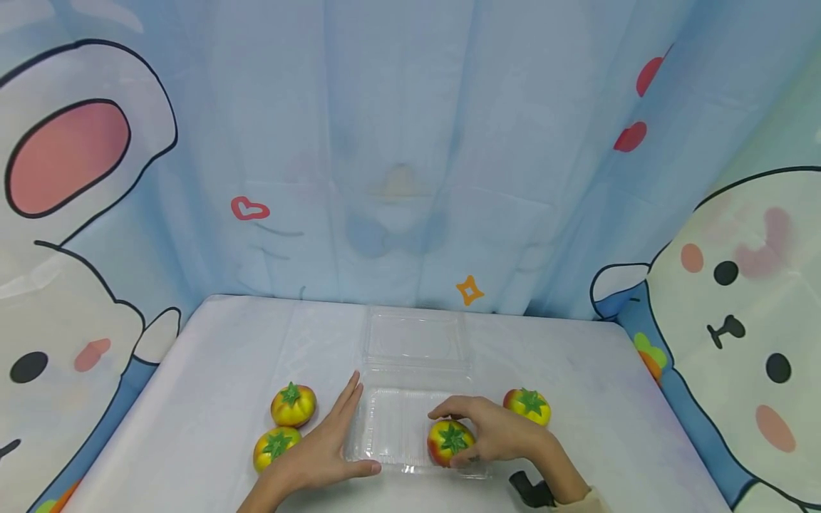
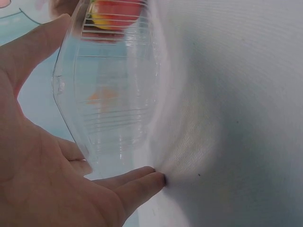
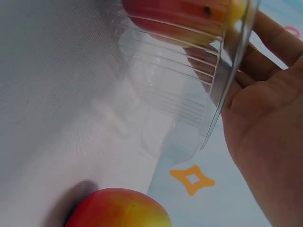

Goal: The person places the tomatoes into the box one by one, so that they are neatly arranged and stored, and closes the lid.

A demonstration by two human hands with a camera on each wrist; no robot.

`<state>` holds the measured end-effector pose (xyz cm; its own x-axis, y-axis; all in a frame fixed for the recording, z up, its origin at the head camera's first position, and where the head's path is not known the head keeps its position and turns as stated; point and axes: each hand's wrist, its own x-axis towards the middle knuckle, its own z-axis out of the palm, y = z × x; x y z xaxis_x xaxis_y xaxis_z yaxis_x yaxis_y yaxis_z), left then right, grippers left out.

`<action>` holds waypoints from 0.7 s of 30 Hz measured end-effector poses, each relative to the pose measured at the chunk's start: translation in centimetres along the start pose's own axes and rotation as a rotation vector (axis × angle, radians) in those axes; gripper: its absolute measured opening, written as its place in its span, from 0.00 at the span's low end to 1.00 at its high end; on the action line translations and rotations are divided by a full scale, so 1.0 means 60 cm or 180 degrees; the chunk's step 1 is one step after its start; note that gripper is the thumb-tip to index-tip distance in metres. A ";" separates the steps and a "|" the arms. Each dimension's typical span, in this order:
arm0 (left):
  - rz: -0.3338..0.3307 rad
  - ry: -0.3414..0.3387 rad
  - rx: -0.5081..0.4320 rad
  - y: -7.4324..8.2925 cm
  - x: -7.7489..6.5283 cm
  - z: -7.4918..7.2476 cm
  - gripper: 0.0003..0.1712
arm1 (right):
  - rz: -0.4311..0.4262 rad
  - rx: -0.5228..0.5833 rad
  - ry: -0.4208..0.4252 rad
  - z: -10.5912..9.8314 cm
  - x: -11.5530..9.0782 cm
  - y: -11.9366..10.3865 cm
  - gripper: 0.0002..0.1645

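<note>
A clear plastic clamshell box [image 1: 391, 434] lies opened flat on the table, its lid [image 1: 415, 338] folded back away from me. My right hand [image 1: 497, 429] grips a yellow-and-red fruit with a green leafy top [image 1: 451, 440] at the right end of the box's base; the right wrist view shows this fruit [image 3: 175, 16] behind the clear ribbed wall. Along the left side of the box, my left hand [image 1: 323, 449] is spread, fingers straight. In the left wrist view its thumb [image 2: 40, 45] is up at the box rim [image 2: 59, 85] and its fingertips reach down beside the wall.
Two similar fruits, one farther back [image 1: 293, 405] and one nearer [image 1: 277, 447], sit left of my left hand. Another fruit [image 1: 527, 406] stands beyond my right wrist. A black object [image 1: 531, 490] shows at that wrist. A printed curtain [image 1: 398, 142] hangs behind the white table [image 1: 224, 370].
</note>
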<state>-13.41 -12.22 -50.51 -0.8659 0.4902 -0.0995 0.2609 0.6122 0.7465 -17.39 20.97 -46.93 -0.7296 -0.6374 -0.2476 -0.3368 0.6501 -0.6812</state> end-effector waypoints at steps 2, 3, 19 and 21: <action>0.0016 0.0006 0.0005 0.000 0.000 0.000 0.73 | -0.0032 0.0043 0.0040 0.000 -0.002 0.000 0.39; 0.0019 0.0007 0.0003 0.000 0.000 0.001 0.73 | -0.0051 0.0072 0.0064 -0.001 -0.003 0.000 0.40; 0.0001 0.0006 -0.0020 -0.001 0.000 0.001 0.73 | -0.0286 0.0073 0.0859 -0.037 -0.065 0.019 0.35; -0.0003 0.0001 -0.0010 -0.001 0.001 0.001 0.73 | -0.0195 -0.0020 0.1032 -0.044 -0.075 0.022 0.33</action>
<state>-13.45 -12.20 -50.59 -0.8663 0.4895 -0.0997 0.2588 0.6106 0.7484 -16.15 25.79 -44.90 -0.8590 -0.5113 0.0266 -0.3889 0.6178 -0.6834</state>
